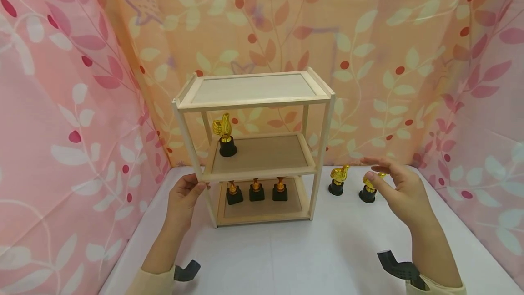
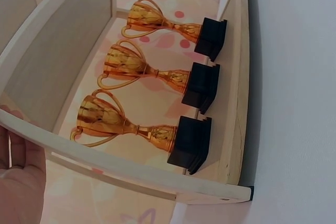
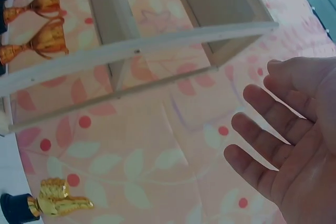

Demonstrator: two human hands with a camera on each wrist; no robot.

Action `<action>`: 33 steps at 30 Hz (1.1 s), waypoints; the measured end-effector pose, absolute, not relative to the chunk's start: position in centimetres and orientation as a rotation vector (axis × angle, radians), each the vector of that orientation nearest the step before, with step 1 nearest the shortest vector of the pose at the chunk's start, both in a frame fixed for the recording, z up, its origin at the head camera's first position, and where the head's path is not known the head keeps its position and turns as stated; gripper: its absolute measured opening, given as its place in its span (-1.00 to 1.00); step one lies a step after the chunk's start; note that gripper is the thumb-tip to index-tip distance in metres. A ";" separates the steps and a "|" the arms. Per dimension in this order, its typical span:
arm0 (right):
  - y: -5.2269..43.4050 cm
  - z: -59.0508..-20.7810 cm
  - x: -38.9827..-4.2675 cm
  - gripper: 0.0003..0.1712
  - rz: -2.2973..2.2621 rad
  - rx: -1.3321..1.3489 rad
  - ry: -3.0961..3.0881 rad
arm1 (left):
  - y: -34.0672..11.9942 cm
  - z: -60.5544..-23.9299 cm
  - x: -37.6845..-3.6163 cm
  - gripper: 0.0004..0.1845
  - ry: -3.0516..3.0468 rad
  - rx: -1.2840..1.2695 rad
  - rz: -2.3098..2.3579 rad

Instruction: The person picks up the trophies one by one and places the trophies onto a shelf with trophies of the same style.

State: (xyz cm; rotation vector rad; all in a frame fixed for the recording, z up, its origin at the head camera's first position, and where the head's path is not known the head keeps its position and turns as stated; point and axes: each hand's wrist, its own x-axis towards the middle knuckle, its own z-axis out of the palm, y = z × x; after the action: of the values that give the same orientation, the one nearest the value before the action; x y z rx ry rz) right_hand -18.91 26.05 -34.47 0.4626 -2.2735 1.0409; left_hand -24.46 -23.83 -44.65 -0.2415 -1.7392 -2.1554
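Observation:
A light wooden three-tier shelf [image 1: 254, 176] stands on the table. My left hand [image 1: 183, 199] grips its left post at middle-tier height, thumb in front and fingers partly hidden behind. A golden thumbs-up trophy [image 1: 224, 136] on a black base is at the left of the middle tier. Three gold cup trophies [image 2: 144, 69] with black square bases line the bottom tier. Right of the shelf, my right hand [image 1: 403, 190] hovers with its fingers extended and holds nothing. In the head view it overlaps one thumbs-up trophy [image 1: 367, 195]; another thumbs-up trophy [image 1: 337, 181] stands just left of that.
White cloth covers the table [image 1: 270, 258]. An orange patterned curtain [image 1: 368, 81] hangs close behind the shelf, and pink patterned curtains [image 1: 65, 149] close off both sides. Each wrist wears a black strap end [image 1: 397, 265].

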 end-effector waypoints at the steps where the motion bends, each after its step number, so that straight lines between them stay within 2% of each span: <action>1: 26.4 -34.5 -19.0 -0.57 1.056 0.451 -2.272 | -23.8 -44.6 -24.4 -0.84 -1.736 -0.244 -2.153; 14: 30.2 -36.4 -21.0 -0.59 1.147 0.235 -2.256 | -23.7 -44.0 -24.4 -0.82 -1.737 -0.231 -2.139; 22: 32.0 -38.2 -22.5 -0.53 1.132 0.087 -2.279 | -23.7 -43.9 -24.2 -0.72 -1.749 -0.204 -2.120; 26: 33.0 -39.4 -23.5 -0.47 1.163 0.063 -2.279 | -23.7 -44.0 -24.1 -0.72 -1.728 -0.196 -2.128; 33: 34.6 -41.7 -25.1 -0.25 1.186 -0.044 -2.445 | -23.7 -44.1 -24.2 -0.72 -1.722 -0.188 -2.120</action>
State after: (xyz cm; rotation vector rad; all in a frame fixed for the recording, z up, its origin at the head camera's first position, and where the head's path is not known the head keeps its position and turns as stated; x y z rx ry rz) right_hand -25.11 34.59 -41.71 -0.0441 -2.4452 1.1861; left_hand -24.16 -23.73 -44.10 -0.1879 -1.7223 -2.1197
